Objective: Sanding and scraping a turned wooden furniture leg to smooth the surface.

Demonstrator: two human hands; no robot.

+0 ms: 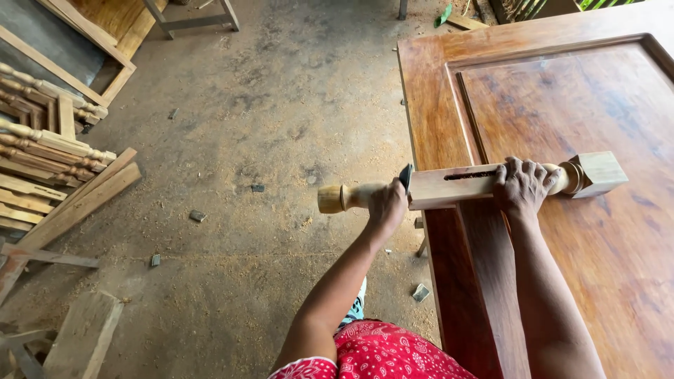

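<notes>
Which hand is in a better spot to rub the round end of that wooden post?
Probably the left hand: it grips a small dark piece at the turned post's round end. The right hand presses the post onto the wooden door panel.

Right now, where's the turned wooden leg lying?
In the head view, the turned wooden leg lies crosswise on the left edge of the wooden door panel, its round end overhanging the floor, gripped by left hand and right hand.

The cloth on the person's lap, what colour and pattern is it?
The cloth is red with small white paisley-like prints, seen in the head view.
</notes>
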